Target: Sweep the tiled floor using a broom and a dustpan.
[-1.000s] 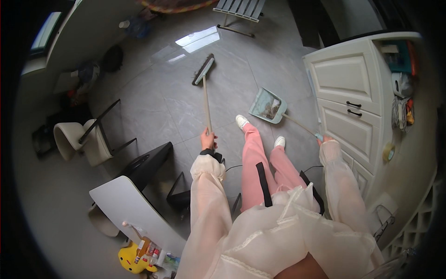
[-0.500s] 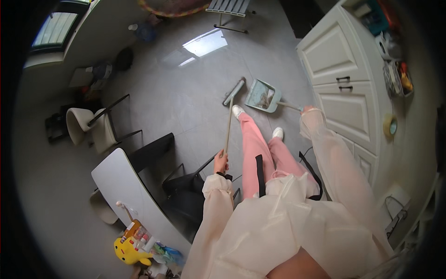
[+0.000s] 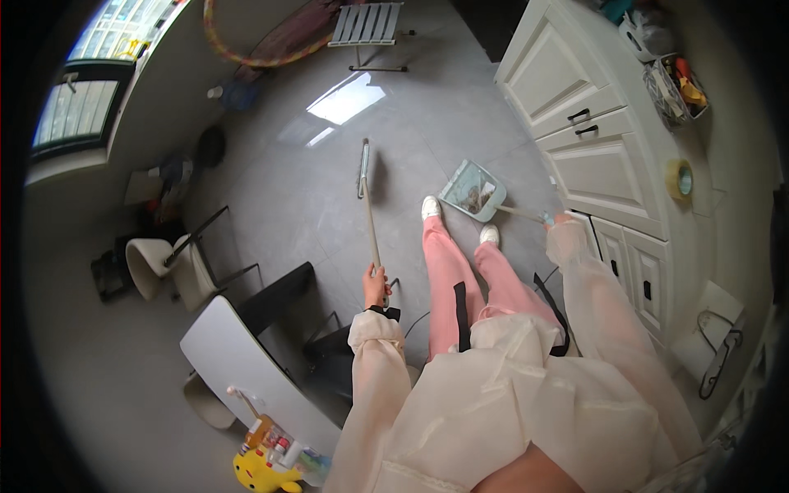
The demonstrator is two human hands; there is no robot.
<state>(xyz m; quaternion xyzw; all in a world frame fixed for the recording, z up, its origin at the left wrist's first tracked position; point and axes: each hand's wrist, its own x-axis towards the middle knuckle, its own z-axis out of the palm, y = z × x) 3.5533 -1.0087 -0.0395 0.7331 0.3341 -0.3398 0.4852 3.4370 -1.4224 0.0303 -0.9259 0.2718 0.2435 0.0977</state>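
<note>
My left hand (image 3: 376, 285) is closed round the pale handle of a broom (image 3: 371, 222). The narrow broom head (image 3: 363, 168) is away from the dustpan, to its left, over the grey floor. At the right, my right hand (image 3: 559, 223) grips the end of the handle of a light green-blue dustpan (image 3: 496, 200). Some greyish-brown debris (image 3: 477, 199) lies in the pan. The pan is beside my white shoes (image 3: 431, 207), its mouth facing up and left. The fingers of my right hand are partly covered by the sleeve.
White cabinets (image 3: 606, 160) line the right side. A white table (image 3: 238, 349) with bottles and a yellow plush toy (image 3: 261, 472) stands at the lower left, black chairs (image 3: 329, 361) beside it. A slatted folding stool (image 3: 366, 26) and a hoop (image 3: 246, 59) are at the far end.
The broom head has moved left, away from the dustpan, and my left hand has shifted slightly left. My right hand and the dustpan are a little lower. The whole view has turned somewhat.
</note>
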